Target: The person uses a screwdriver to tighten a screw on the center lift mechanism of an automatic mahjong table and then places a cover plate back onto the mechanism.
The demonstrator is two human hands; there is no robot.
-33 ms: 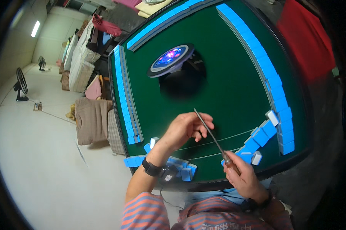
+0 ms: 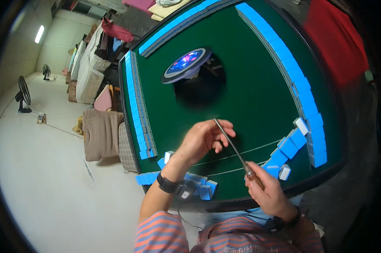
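My right hand (image 2: 268, 192) is wrapped round the brown handle of a screwdriver (image 2: 236, 152), at the near side of a green mahjong table (image 2: 249, 101). The thin metal shaft slants up and left from that grip. Its tip lies against or just over the fingers of my left hand (image 2: 207, 137), which are loosely bent and apart; whether they touch the shaft I cannot tell. Beyond my hands, a round lit panel (image 2: 188, 63) stands raised and tilted over a dark opening (image 2: 201, 90) at the table's centre.
Rows of blue-backed mahjong tiles line the left (image 2: 137, 105), far (image 2: 177, 29) and right (image 2: 289, 67) sides. Loose tiles (image 2: 287, 147) lie near my right hand, others (image 2: 205, 192) by my left wrist. Left of the table are a cushioned seat (image 2: 104, 135) and standing fans (image 2: 23, 95).
Very little differs. My right hand and the screwdriver handle sit a touch higher, and the raised panel appears shifted slightly up and left.
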